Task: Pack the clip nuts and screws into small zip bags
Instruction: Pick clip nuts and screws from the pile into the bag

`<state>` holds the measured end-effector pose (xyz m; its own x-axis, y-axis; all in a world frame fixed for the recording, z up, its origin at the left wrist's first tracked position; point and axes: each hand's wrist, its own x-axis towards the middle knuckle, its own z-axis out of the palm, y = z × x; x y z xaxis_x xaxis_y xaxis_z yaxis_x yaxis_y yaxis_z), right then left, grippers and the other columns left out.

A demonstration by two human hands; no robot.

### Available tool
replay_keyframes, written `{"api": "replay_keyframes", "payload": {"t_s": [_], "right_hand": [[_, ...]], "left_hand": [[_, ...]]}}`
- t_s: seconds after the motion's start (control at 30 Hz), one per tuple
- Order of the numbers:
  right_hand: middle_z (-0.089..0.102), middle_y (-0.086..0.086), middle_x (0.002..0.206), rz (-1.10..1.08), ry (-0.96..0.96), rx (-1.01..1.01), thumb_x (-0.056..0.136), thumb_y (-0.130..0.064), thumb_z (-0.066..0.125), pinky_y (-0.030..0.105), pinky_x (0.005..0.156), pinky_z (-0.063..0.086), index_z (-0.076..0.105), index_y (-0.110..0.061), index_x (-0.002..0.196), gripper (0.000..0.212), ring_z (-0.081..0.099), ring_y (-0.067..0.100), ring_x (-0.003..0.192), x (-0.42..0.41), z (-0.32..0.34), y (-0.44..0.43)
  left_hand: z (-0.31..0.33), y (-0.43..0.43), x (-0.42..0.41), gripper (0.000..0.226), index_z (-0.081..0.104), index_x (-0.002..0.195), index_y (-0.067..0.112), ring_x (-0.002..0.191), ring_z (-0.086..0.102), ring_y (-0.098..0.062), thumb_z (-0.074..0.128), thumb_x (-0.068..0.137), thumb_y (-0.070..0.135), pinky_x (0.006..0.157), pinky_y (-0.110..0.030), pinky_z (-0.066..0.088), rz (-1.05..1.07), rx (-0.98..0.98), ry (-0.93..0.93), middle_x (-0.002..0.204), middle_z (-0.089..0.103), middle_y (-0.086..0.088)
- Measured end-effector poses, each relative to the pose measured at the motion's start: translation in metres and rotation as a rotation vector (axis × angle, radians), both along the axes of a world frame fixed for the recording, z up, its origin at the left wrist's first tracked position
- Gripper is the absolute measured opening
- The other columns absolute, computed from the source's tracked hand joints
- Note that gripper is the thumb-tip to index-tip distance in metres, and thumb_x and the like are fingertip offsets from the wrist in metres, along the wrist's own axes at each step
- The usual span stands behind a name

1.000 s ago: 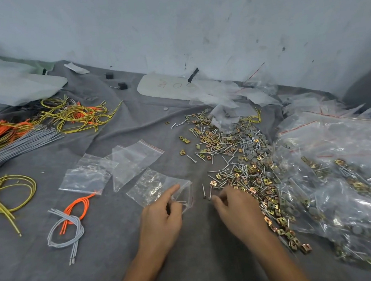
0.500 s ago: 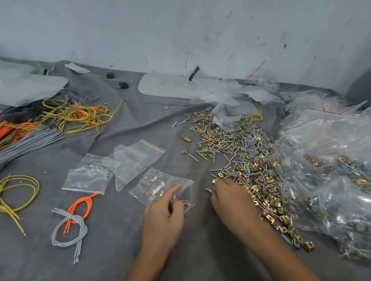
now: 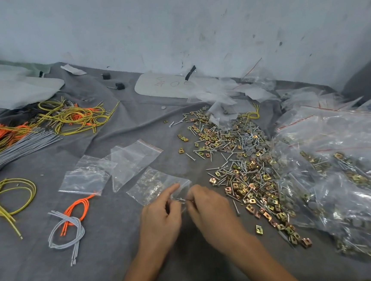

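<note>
The grey worktop (image 3: 46, 275) looks the same as 0.5 s ago. The heap of filled bags (image 3: 339, 171) sits on the right as before, and the loose pile (image 3: 238, 169) of clip nuts and screws spreads just beside it. The change is the right hand (image 3: 210, 209): it was picking at the pile's near edge and has now swung left to meet the left hand (image 3: 162, 216) at the mouth of the small zip bag (image 3: 155, 185). The left hand pinches the bag's near edge, index finger stretched along it, same hold as before. The right hand's fingers are curled, pinching a few screws (image 3: 181, 200) right between the 2 hands. 1 stray clip nut (image 3: 258, 229) lies near the right wrist.
</note>
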<state>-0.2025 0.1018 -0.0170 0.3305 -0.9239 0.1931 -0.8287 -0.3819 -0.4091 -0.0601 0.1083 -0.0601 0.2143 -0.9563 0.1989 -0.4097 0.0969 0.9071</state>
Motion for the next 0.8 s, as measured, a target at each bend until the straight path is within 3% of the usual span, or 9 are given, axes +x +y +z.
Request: {"api": "replay_keyframes", "payload": {"t_s": [0.17,0.27,0.33,0.47,0.57,0.67,0.8], "right_hand": [[0.062,0.002,0.105,-0.027,-0.017,-0.067,0.102,-0.025,0.047,0.034,0.078,0.037,0.056,-0.020,0.114,0.016,0.057,0.025,0.098,0.017,-0.001,-0.008],[0.066,0.001,0.103,-0.003,-0.077,-0.071,0.096,-0.021,0.054,0.036,0.078,0.040,0.054,-0.022,0.119,0.023,0.059,0.025,0.096,0.019,0.001,-0.007],[0.068,-0.002,0.093,-0.014,-0.116,-0.078,0.094,-0.022,0.058,0.034,0.073,0.039,0.048,-0.026,0.113,0.021,0.062,0.022,0.090,0.017,0.000,-0.007],[0.066,-0.002,0.081,0.026,-0.148,-0.053,0.094,-0.024,0.059,0.039,0.069,0.042,0.047,-0.027,0.098,0.013,0.062,0.025,0.082,0.009,0.000,-0.004],[0.068,-0.003,0.086,0.081,-0.127,-0.031,0.093,-0.024,0.058,0.039,0.069,0.046,0.055,-0.027,0.098,0.006,0.062,0.023,0.084,0.002,0.001,-0.004],[0.066,-0.006,0.088,-0.019,-0.166,-0.058,0.094,-0.020,0.061,0.039,0.075,0.050,0.062,-0.025,0.097,0.005,0.060,0.018,0.081,-0.019,0.003,-0.018],[0.061,-0.003,0.106,-0.203,0.080,-0.013,0.097,-0.022,0.058,0.034,0.083,0.046,0.066,-0.023,0.104,0.011,0.054,0.021,0.104,-0.060,0.005,-0.049]], "left_hand": [[0.002,0.000,0.000,0.056,0.070,0.123,0.032,0.063,0.062,-0.003,0.042,0.076,0.043,0.062,-0.014,0.047,0.013,-0.023,0.027,0.071,0.069,0.017],[0.000,-0.001,0.001,0.055,0.068,0.123,0.036,0.054,0.057,-0.003,0.042,0.076,0.043,0.055,-0.015,0.044,0.028,-0.008,0.036,0.066,0.066,0.014],[-0.001,-0.001,0.001,0.054,0.068,0.124,0.036,0.054,0.057,-0.001,0.043,0.076,0.043,0.055,-0.018,0.045,0.030,0.000,0.033,0.068,0.067,0.014],[0.000,-0.001,0.001,0.054,0.069,0.122,0.033,0.072,0.065,-0.002,0.043,0.076,0.043,0.067,-0.019,0.051,0.039,0.000,0.028,0.080,0.070,0.020],[0.001,0.000,0.001,0.056,0.070,0.122,0.034,0.059,0.059,-0.003,0.042,0.075,0.044,0.060,-0.018,0.048,0.036,-0.006,0.031,0.068,0.066,0.013],[0.001,-0.001,-0.001,0.048,0.071,0.121,0.032,0.051,0.050,-0.003,0.046,0.079,0.030,0.055,-0.014,0.041,0.043,-0.020,0.028,0.057,0.056,0.011],[0.003,0.000,-0.002,0.048,0.071,0.121,0.032,0.048,0.046,-0.004,0.047,0.080,0.025,0.052,-0.011,0.037,0.036,-0.019,0.033,0.052,0.048,0.014]]}}
